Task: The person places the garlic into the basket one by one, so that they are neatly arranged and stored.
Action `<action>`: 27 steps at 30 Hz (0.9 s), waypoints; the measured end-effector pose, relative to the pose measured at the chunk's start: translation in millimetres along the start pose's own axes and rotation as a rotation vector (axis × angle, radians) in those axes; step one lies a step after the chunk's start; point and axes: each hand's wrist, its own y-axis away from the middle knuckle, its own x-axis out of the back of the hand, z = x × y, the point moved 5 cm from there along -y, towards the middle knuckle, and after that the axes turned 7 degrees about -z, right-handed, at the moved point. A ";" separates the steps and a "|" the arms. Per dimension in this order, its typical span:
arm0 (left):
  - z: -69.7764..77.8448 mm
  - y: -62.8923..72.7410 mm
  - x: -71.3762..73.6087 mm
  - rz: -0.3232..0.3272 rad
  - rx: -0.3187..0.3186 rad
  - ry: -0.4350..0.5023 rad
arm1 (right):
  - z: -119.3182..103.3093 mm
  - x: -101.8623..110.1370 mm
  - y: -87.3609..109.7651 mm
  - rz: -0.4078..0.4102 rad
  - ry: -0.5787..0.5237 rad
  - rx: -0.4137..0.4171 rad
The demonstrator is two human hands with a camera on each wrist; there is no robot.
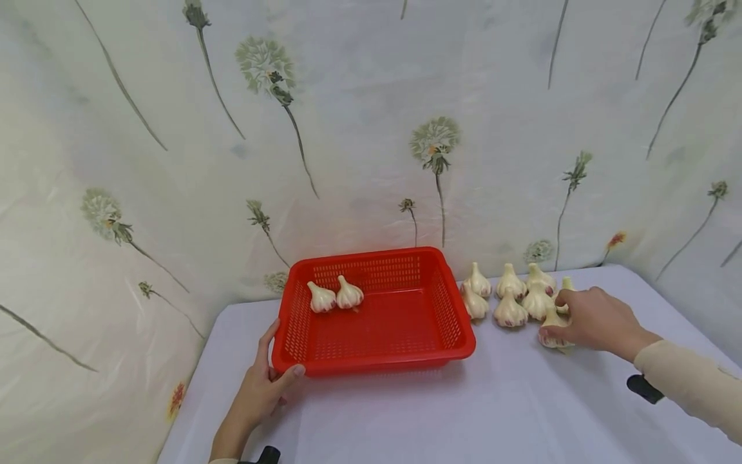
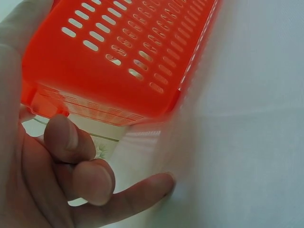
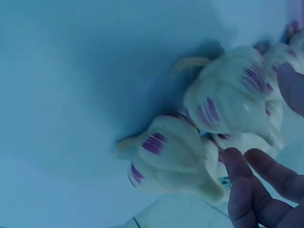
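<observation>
A red plastic basket (image 1: 377, 361) with slotted walls stands on the table. Two garlic bulbs (image 1: 322, 298) lie in its back left part. My left hand (image 1: 261, 386) holds the basket's near left corner, thumb on the front rim; in the left wrist view, several fingers (image 2: 92, 183) are bent below the basket wall (image 2: 102, 90). At the right, my right hand (image 1: 603, 320) reaches over the nearest garlic bulb (image 1: 553, 332) of a cluster. Seen from the right wrist, thumb and fingers stand apart on either side of a purple-streaked bulb (image 3: 232, 95), with another bulb (image 3: 171, 156) beside it.
Several more garlic bulbs (image 1: 510, 309) stand close together just right of the basket. A white cloth covers the table (image 1: 440, 419). Behind the table hangs a pale curtain (image 1: 359, 161) printed with dandelions.
</observation>
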 end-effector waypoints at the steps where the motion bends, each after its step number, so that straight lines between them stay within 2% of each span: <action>1: -0.5 0.4 0.4 0.001 0.003 0.000 | 0.4 -4.6 0.9 0.000 -0.001 0.000; 7: -2.2 1.2 2.0 0.004 0.000 0.002 | -1.4 -22.2 4.1 0.043 -0.002 0.027; 16: -0.3 0.7 2.4 0.006 -0.025 0.010 | -2.1 -26.9 6.9 0.045 0.028 0.054; 23: -0.2 0.1 2.5 0.009 -0.035 0.002 | -9.7 -29.1 7.1 0.083 0.063 0.137; 27: -0.4 -0.3 1.5 0.006 -0.036 0.006 | -13.2 -29.1 8.9 0.031 0.083 0.165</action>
